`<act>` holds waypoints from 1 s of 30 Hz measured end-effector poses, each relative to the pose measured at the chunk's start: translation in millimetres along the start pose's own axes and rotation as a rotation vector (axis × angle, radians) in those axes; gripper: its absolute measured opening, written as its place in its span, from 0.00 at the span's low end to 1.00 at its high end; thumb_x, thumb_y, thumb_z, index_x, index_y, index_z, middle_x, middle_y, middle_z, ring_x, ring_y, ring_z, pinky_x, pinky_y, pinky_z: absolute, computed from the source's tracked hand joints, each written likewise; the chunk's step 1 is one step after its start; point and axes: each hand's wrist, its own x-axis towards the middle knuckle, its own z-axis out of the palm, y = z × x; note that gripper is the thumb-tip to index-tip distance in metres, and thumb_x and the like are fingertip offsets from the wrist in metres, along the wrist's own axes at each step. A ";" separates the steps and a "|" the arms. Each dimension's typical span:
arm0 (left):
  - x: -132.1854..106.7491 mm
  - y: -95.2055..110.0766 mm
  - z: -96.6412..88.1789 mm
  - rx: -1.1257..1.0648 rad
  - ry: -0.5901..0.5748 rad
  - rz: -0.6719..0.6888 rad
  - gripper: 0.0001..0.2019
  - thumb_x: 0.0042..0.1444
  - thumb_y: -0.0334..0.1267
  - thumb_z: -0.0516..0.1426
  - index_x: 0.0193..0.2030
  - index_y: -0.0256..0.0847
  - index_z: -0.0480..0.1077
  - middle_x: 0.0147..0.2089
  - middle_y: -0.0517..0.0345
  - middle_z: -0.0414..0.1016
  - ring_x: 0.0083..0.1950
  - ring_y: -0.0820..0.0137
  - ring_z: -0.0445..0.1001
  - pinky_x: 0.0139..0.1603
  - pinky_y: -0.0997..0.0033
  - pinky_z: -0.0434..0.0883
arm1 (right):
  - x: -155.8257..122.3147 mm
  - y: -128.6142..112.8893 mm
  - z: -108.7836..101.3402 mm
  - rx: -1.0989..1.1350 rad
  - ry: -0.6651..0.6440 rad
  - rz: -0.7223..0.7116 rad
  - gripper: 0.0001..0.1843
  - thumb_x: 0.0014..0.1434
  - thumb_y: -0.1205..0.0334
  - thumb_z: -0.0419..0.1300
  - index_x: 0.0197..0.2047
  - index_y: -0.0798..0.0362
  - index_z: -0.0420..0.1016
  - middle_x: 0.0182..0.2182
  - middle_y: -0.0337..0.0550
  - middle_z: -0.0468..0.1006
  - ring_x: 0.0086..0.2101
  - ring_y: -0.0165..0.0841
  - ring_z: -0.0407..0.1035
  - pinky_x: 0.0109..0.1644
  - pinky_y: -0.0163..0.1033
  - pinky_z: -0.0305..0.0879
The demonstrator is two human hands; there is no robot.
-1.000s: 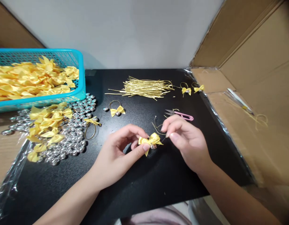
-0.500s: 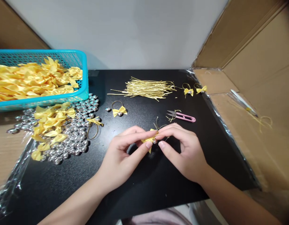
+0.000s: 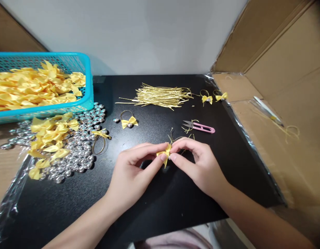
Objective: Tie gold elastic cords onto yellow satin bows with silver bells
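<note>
A small yellow ribbon bow [image 3: 164, 152] is held low over the black table top [image 3: 154, 207], pinched from both sides. My left hand [image 3: 134, 171] grips its left half between thumb and fingers. My right hand [image 3: 198, 166] pinches its right side, where a small silver bead and thin gold cord ends [image 3: 172, 137] stick up. Both hands are closed and meet at the bow.
Pink thread snips [image 3: 200, 127] lie just behind my right hand. A bundle of gold cords [image 3: 157, 97] and finished bows [image 3: 207, 99] lie farther back, another bow [image 3: 129, 122] at mid-left. A blue basket [image 3: 45, 107] of yellow bows and silver beads [image 3: 79, 152] fill the left. A cardboard box [image 3: 274, 138] stands right.
My right hand has come in from the right and closed on the bow, which is now folded narrower between both hands. The view shifted slightly.
</note>
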 end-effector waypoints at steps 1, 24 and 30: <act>-1.0 -1.1 0.2 -0.008 0.007 -0.007 0.12 0.54 0.32 0.66 0.45 0.48 0.82 0.39 0.60 0.85 0.33 0.74 0.80 0.35 0.80 0.75 | 0.1 1.1 0.4 0.011 0.004 0.012 0.02 0.54 0.66 0.63 0.29 0.53 0.75 0.30 0.41 0.78 0.35 0.33 0.72 0.44 0.42 0.68; 9.3 -7.6 -3.8 -0.461 0.061 -0.270 0.12 0.50 0.35 0.69 0.43 0.42 0.80 0.28 0.61 0.81 0.27 0.76 0.77 0.32 0.82 0.76 | -0.5 6.2 -2.7 0.020 -0.146 -0.146 0.06 0.63 0.65 0.57 0.33 0.51 0.66 0.42 0.41 0.68 0.45 0.33 0.67 0.55 0.44 0.64; 6.7 0.7 -2.1 -0.382 0.071 -0.211 0.09 0.50 0.32 0.68 0.40 0.43 0.80 0.27 0.63 0.81 0.28 0.77 0.78 0.32 0.83 0.76 | -0.5 7.2 -2.9 -0.024 -0.014 -0.225 0.04 0.57 0.66 0.63 0.35 0.50 0.72 0.43 0.41 0.70 0.46 0.34 0.68 0.54 0.43 0.65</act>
